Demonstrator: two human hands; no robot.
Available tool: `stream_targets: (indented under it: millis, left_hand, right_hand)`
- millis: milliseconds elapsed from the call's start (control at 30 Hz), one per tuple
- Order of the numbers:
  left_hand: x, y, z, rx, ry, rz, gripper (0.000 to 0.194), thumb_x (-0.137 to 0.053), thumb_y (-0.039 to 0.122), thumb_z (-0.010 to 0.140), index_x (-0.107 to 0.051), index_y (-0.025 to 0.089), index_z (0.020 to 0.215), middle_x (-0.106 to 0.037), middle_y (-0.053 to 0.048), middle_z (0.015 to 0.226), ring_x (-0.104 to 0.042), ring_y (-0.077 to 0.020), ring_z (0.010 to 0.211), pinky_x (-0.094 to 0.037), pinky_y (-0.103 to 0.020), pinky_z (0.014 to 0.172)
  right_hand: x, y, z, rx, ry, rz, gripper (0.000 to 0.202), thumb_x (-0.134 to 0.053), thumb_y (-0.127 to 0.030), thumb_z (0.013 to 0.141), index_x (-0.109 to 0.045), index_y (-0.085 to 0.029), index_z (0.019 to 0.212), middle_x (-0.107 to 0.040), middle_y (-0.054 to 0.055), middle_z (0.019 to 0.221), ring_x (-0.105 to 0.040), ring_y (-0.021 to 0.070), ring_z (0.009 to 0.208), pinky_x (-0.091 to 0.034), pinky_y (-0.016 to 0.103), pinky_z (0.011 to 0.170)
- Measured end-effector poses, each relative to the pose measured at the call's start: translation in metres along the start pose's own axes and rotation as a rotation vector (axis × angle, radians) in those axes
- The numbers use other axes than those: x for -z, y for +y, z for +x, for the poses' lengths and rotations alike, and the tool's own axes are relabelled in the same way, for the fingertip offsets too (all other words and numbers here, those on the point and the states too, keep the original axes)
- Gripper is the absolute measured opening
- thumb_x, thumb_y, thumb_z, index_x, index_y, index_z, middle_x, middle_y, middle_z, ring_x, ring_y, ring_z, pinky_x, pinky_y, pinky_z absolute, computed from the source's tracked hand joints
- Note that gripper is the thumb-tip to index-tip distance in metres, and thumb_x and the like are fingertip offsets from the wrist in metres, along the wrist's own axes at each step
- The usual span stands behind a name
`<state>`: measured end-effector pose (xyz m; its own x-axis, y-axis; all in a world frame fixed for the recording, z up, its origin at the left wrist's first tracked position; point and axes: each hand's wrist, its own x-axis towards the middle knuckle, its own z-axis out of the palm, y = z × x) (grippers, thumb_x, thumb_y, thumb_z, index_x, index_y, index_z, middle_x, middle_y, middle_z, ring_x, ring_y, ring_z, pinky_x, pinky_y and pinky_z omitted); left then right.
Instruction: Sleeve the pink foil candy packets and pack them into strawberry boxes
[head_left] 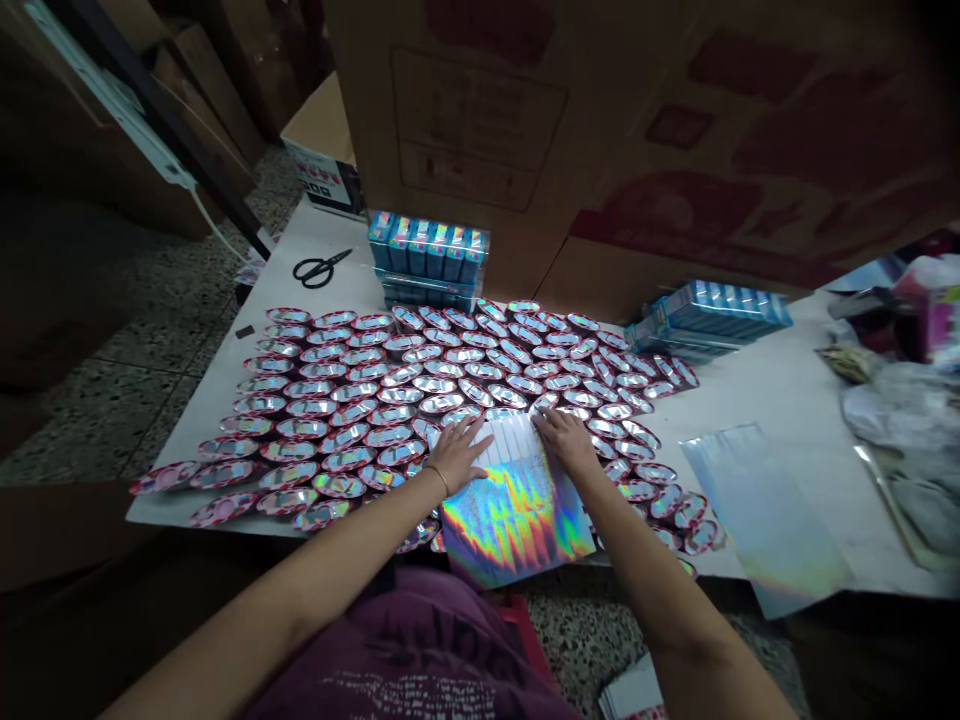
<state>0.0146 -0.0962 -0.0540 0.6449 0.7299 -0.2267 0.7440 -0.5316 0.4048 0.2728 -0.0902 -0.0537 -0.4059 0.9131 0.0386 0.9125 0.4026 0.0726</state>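
Note:
A shiny holographic sticker sheet (pixel 517 500) with rainbow reflections and pale strips along its far part lies over rows of upright, oval-topped pieces (pixel 349 458) with red rims and silvery faces. My left hand (pixel 456 455), a band round its wrist, rests on the sheet's left side with fingers spread. At the sheet's far right corner, the fingers of my right hand (pixel 566 440) are bent together on the edge. Part of the right fingertips' contact is hard to make out. Another silvery sheet (pixel 765 510) lies to the right, its near end past the table edge.
Black scissors (pixel 322 268) lie at the table's far left. Blue packs in clear wrap (pixel 427 255) and more blue packs (pixel 712 315) stand against a large cardboard box (pixel 495 120). Clear plastic bags (pixel 907 420) crowd the right side. A smaller box (pixel 322 150) stands behind.

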Motion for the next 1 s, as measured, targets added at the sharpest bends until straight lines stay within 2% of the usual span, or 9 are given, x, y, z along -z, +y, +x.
stream_targets:
  millis: [100,267,367,433,533,600,700,867,1000]
  left_hand:
    - [-0.002,0.0,0.001,0.007,0.011,0.001,0.065,-0.061,0.046,0.071,-0.038,0.03,0.129,-0.017,-0.006,0.146,-0.014,-0.0284,0.133,-0.017,-0.048,0.106]
    - [-0.003,0.002,0.004,0.019,0.041,-0.031,0.064,-0.065,0.042,0.068,-0.042,0.03,0.126,-0.019,-0.006,0.146,-0.015,-0.0295,0.133,-0.017,-0.05,0.105]
    - [0.003,0.006,0.002,0.024,0.07,-0.134,0.066,-0.067,0.043,0.066,-0.044,0.027,0.126,-0.02,-0.008,0.145,-0.013,-0.0312,0.133,-0.015,-0.053,0.105]
    - [0.011,0.009,-0.006,0.028,0.111,-0.301,0.072,-0.068,0.045,0.062,-0.043,0.024,0.127,-0.024,-0.009,0.144,-0.015,-0.0322,0.132,-0.015,-0.054,0.104]
    - [0.025,0.014,-0.028,0.06,0.199,-0.746,0.073,-0.07,0.047,0.059,-0.048,0.02,0.123,-0.043,-0.011,0.132,-0.035,-0.029,0.123,-0.029,-0.045,0.101]
    - [0.033,0.013,-0.046,0.158,0.27,-1.108,0.06,-0.066,0.047,0.062,-0.057,0.016,0.113,-0.058,-0.011,0.113,-0.053,-0.0232,0.103,-0.041,-0.036,0.089]
    - [0.041,-0.002,-0.078,0.38,0.389,-1.442,0.041,-0.062,0.048,0.066,-0.065,0.011,0.084,-0.063,-0.004,0.075,-0.057,-0.0134,0.069,-0.046,-0.027,0.066]
    - [0.045,-0.061,-0.162,0.564,0.517,-1.476,0.03,-0.065,0.041,0.062,-0.062,0.013,0.07,-0.057,0.001,0.062,-0.049,-0.0085,0.058,-0.04,-0.021,0.058]
    - [0.038,-0.115,-0.249,0.74,0.657,-1.239,0.026,-0.06,0.039,0.067,-0.063,0.013,0.069,-0.057,0.001,0.063,-0.051,-0.0108,0.062,-0.04,-0.023,0.062]
  right_hand:
    - [0.025,-0.006,-0.002,-0.067,0.042,0.063,0.021,-0.045,-0.024,0.084,-0.063,-0.02,0.095,-0.057,0.008,0.114,-0.045,0.0222,0.101,-0.031,0.034,0.084]
    - [0.113,-0.013,-0.01,-0.155,-0.026,0.352,0.017,-0.045,-0.024,0.08,-0.061,-0.019,0.075,-0.062,0.008,0.087,-0.053,0.0186,0.079,-0.038,0.031,0.072]
    - [0.155,-0.025,-0.012,-0.358,-0.036,0.583,0.014,-0.048,-0.028,0.076,-0.059,-0.02,0.072,-0.06,0.003,0.069,-0.051,0.0146,0.063,-0.038,0.027,0.06]
    - [0.166,-0.038,-0.008,-0.496,-0.045,0.751,0.016,-0.051,-0.032,0.074,-0.058,-0.019,0.068,-0.055,0.0,0.059,-0.046,0.0116,0.053,-0.035,0.024,0.051]
    - [0.162,-0.065,0.003,-0.592,-0.047,1.027,0.02,-0.055,-0.037,0.069,-0.057,-0.017,0.066,-0.052,-0.002,0.055,-0.043,0.0097,0.05,-0.033,0.022,0.048]
    - [0.154,-0.088,0.01,-0.621,-0.061,1.189,0.021,-0.058,-0.037,0.067,-0.058,-0.016,0.067,-0.053,-0.002,0.057,-0.045,0.0099,0.053,-0.035,0.022,0.05]
    - [0.142,-0.131,0.021,-0.665,-0.108,1.365,0.021,-0.062,-0.037,0.064,-0.058,-0.016,0.066,-0.055,-0.001,0.058,-0.049,0.0107,0.056,-0.038,0.023,0.054]
    - [0.113,-0.232,0.04,-0.705,-0.166,1.52,0.025,-0.065,-0.04,0.061,-0.058,-0.016,0.065,-0.055,-0.001,0.056,-0.049,0.0109,0.052,-0.035,0.022,0.05]
    - [0.077,-0.336,0.061,-0.655,-0.161,1.537,0.026,-0.064,-0.042,0.062,-0.058,-0.017,0.062,-0.054,-0.002,0.055,-0.048,0.0113,0.051,-0.037,0.024,0.053]
